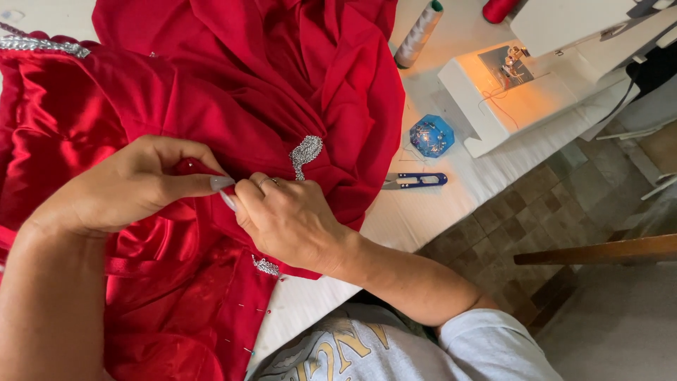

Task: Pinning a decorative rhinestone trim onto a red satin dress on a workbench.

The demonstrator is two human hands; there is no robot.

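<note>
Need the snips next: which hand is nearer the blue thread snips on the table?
Right. The right hand pinches red fabric just left of the blue thread snips; the left hand is farther left, on the fabric.

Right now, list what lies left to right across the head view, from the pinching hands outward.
Left hand → right hand → blue thread snips → blue pin box → white sewing machine.

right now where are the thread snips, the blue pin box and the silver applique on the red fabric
thread snips (417, 180), head view, blue handle
blue pin box (431, 135), head view, middle of lid
silver applique (306, 152), head view, its beaded middle
</note>
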